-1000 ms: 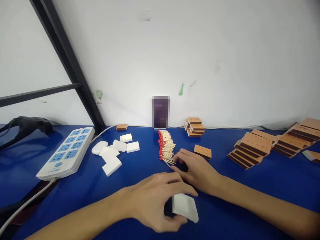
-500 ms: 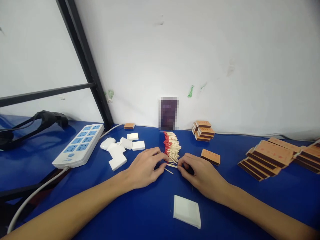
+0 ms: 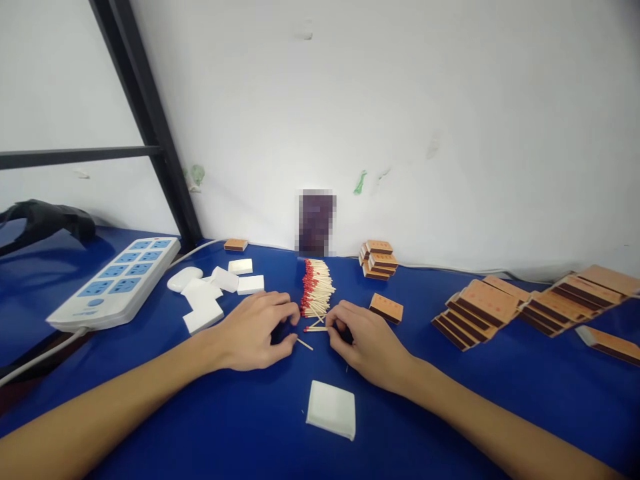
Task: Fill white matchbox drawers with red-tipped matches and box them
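A long pile of red-headed matches [image 3: 319,287] lies on the blue table, heads toward the left. My left hand [image 3: 255,332] rests just left of the pile's near end, thumb and curled fingers apart with a gap between them. One loose match [image 3: 305,344] lies by its thumb tip. On the other side, my right hand [image 3: 373,343] has thumb and forefinger pinched together at the plain end of a match [image 3: 315,329]. That match lies crosswise at the near end of the pile. The right hand's other fingers are curled under and partly hidden.
White matchbox trays [image 3: 204,313] lie to the left, by a power strip [image 3: 115,280]. One matchbox [image 3: 387,308] is beyond my right hand; stacked matchboxes [image 3: 380,260] stand by the wall [image 3: 440,200], with rows of matchbox sleeves [image 3: 480,310] at right. A white square pad [image 3: 331,409] lies in front.
The view has turned to the right, so everything sits further left. My left hand has drawn slightly away from the matches, its thumb and fingers wider apart. The right hand stays by the pile's near end.
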{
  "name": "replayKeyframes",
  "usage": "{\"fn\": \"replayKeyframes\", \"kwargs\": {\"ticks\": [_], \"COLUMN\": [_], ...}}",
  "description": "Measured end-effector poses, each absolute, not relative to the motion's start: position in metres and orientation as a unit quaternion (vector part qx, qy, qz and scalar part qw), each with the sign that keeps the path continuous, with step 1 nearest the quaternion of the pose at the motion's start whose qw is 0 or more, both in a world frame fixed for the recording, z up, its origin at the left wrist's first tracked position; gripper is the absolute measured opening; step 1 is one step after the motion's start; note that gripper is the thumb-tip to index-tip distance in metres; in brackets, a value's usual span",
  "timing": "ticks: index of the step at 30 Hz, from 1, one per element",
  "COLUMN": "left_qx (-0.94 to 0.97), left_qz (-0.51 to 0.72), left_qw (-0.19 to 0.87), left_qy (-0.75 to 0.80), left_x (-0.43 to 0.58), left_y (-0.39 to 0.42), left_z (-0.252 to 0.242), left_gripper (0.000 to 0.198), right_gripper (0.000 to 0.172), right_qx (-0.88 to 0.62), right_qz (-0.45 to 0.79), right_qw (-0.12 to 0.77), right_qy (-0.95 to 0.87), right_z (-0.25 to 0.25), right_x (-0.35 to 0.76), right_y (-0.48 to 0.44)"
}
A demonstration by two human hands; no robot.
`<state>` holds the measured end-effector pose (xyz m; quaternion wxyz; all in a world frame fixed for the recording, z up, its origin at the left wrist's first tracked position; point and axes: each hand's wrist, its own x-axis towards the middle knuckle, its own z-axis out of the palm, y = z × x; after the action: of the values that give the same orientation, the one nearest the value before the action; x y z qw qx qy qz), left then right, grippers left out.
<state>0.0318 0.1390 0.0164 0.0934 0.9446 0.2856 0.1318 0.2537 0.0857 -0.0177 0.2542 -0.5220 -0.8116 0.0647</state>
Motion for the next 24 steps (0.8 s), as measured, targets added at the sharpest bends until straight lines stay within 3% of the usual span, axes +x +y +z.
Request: {"fn": "replayKeyframes", "kwargs": {"ticks": [4, 11, 24], "left_qx": [0.955, 0.946, 0.937], "left_qz": [0.092, 0.109, 0.175], "left_qw": [0.133, 0.2, 0.106], "left_qy": [0.249, 0.229, 0.283], "left_x": [0.029, 0.039, 0.044], "left_y": [0.143, 0.14, 0.134], "left_z": [0.019, 0.009, 0.004], "left_gripper": [0.002, 0.013, 0.014], "right_gripper": [0.009, 0.008, 0.019], "right_qx": [-0.512, -0.507, -0.51], "right_qz": [0.058, 0.06, 0.059], "right_qw": [0.258, 0.264, 0.264], "right_qy": [-0.817, -0.818, -0.817], "right_z": [-0.018, -0.018, -0.017], "right_x": [0.255, 0.256, 0.255], "right_y": [0.086, 0.087, 0.084]}}
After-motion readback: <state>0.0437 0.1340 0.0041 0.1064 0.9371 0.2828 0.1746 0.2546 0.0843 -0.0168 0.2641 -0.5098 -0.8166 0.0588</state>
